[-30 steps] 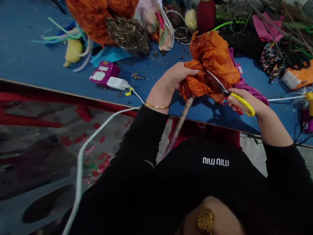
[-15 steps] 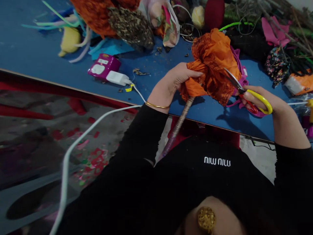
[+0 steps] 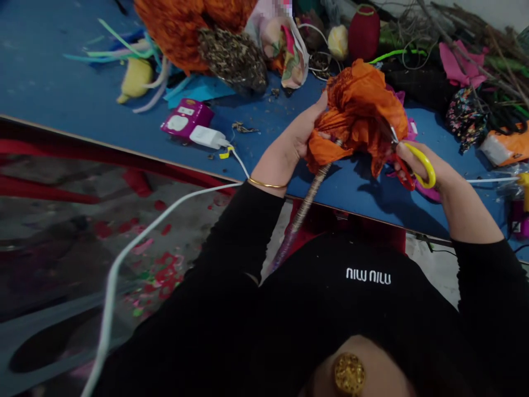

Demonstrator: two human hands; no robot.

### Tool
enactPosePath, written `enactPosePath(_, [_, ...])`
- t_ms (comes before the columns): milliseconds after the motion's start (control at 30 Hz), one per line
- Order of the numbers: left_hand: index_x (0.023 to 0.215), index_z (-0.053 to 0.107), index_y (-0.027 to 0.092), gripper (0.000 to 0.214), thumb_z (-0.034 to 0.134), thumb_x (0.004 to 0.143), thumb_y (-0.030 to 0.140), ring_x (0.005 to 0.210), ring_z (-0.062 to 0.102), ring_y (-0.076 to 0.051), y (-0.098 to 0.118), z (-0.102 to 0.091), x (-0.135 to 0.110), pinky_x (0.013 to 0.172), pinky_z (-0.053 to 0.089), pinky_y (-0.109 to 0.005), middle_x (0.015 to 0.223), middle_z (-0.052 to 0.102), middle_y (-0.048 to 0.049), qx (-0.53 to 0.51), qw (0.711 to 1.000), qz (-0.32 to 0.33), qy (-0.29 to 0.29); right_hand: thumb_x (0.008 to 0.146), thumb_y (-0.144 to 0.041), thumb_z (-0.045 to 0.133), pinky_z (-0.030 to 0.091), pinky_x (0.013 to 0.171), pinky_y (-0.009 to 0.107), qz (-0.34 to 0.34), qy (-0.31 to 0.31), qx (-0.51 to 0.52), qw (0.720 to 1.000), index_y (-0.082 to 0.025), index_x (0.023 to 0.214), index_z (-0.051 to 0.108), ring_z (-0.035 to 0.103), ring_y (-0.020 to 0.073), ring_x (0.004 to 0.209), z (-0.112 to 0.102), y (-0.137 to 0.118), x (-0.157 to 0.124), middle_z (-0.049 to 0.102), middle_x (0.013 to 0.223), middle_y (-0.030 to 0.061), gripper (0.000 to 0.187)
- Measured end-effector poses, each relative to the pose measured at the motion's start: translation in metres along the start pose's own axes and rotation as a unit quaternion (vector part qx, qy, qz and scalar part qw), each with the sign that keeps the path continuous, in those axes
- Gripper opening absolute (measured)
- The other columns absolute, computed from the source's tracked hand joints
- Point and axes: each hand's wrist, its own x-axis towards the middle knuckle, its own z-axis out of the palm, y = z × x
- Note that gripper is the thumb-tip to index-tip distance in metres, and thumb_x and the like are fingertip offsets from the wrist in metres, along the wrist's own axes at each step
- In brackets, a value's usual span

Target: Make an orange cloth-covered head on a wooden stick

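Observation:
My left hand [image 3: 298, 142] is closed round the base of a crumpled orange fabric flower [image 3: 360, 109], where it meets a wrapped stem [image 3: 308, 199] that slants down over the table's edge. Yellow-handled scissors [image 3: 415, 165] are gripped in my right hand [image 3: 430, 172], and their blades reach into the flower's right side. Pink fabric [image 3: 413, 132] lies under the flower on the blue table [image 3: 49, 94].
A purple power strip [image 3: 187, 117] with a white charger [image 3: 208, 137] and a long white cable [image 3: 136, 248] sits to the left. Orange and patterned fabric piles [image 3: 198, 27], a red spool [image 3: 363, 32], twigs and scraps crowd the far side. Red scraps litter the floor [image 3: 161, 264].
The scissors pulled away to the right of the flower, then came back into its right side. My left hand turned the flower, thumb now raised along its top.

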Motion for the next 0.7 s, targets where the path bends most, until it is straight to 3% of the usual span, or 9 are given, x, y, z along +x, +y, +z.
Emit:
enactPosePath(133, [0.080, 0.070, 0.018, 0.021, 0.067, 0.097, 0.029, 0.078, 0.069, -0.019, -0.008, -0.007, 0.007, 0.082, 0.055, -0.032, 0.062, 0.064, -0.0024, 0.026, 0.999, 0.022, 0.013, 0.078, -0.091, 0.059, 0.042, 0.048, 0.026, -0.022, -0.058, 0.001, 0.998, -0.022, 0.101, 0.056, 0.051, 0.0118, 0.056, -0.019, 0.015, -0.010, 0.053, 0.075, -0.0011, 0.073])
enactPosePath(267, [0.078, 0.070, 0.016, 0.012, 0.066, 0.090, 0.014, 0.071, 0.067, -0.019, -0.002, -0.006, 0.004, 0.083, 0.056, -0.035, 0.068, 0.067, -0.0036, 0.061, 0.998, 0.026, 0.017, 0.085, -0.086, 0.057, 0.047, 0.056, 0.028, -0.058, -0.141, -0.026, 0.988, -0.021, 0.104, 0.060, 0.058, 0.0147, 0.067, -0.032, 0.024, -0.030, 0.059, 0.085, 0.0025, 0.067])
enactPosePath(333, [0.078, 0.069, 0.015, 0.013, 0.065, 0.091, 0.016, 0.074, 0.066, -0.020, 0.004, -0.004, 0.001, 0.086, 0.055, -0.038, 0.071, 0.068, -0.0044, 0.080, 0.996, 0.031, 0.025, 0.085, -0.086, 0.056, 0.051, 0.062, 0.030, -0.067, -0.159, -0.001, 0.985, -0.021, 0.113, 0.060, 0.061, 0.0171, 0.074, -0.034, 0.027, -0.034, 0.060, 0.091, 0.0043, 0.071])
enactPosePath(467, [0.080, 0.067, 0.019, 0.010, 0.074, 0.087, 0.021, 0.098, 0.065, -0.026, 0.005, -0.001, 0.001, 0.097, 0.051, -0.041, 0.065, 0.063, -0.0017, 0.114, 0.991, 0.072, 0.017, 0.080, -0.093, 0.053, 0.058, 0.080, 0.037, -0.075, -0.196, 0.052, 0.976, -0.021, 0.131, 0.057, 0.066, 0.0223, 0.089, -0.024, 0.026, -0.027, 0.062, 0.105, 0.0091, 0.088])
enactPosePath(533, [0.080, 0.065, 0.023, 0.013, 0.073, 0.084, 0.013, 0.101, 0.063, -0.024, 0.002, 0.000, 0.004, 0.098, 0.049, -0.036, 0.059, 0.058, 0.0009, 0.106, 0.989, 0.094, 0.034, 0.086, -0.090, 0.046, 0.058, 0.077, 0.036, -0.097, -0.196, 0.048, 0.975, -0.022, 0.133, 0.056, 0.066, 0.0215, 0.086, -0.016, 0.021, -0.018, 0.063, 0.104, 0.0085, 0.084])
enactPosePath(600, [0.076, 0.061, 0.024, 0.017, 0.069, 0.085, 0.012, 0.085, 0.060, -0.019, -0.001, 0.000, 0.008, 0.090, 0.049, -0.032, 0.053, 0.050, 0.0027, 0.068, 0.992, 0.095, 0.040, 0.093, -0.083, 0.044, 0.055, 0.069, 0.033, -0.112, -0.185, 0.029, 0.976, -0.023, 0.129, 0.057, 0.065, 0.0191, 0.079, -0.007, 0.013, -0.009, 0.062, 0.099, 0.0058, 0.071])
enactPosePath(700, [0.067, 0.053, 0.024, 0.031, 0.062, 0.096, 0.021, 0.060, 0.042, -0.013, -0.004, 0.000, 0.010, 0.075, 0.045, -0.030, 0.049, 0.040, 0.0036, 0.009, 0.998, 0.062, 0.018, 0.096, -0.076, 0.047, 0.053, 0.064, 0.031, -0.105, -0.188, -0.017, 0.976, -0.022, 0.118, 0.061, 0.064, 0.0176, 0.073, 0.000, 0.001, 0.001, 0.061, 0.094, 0.0045, 0.060])
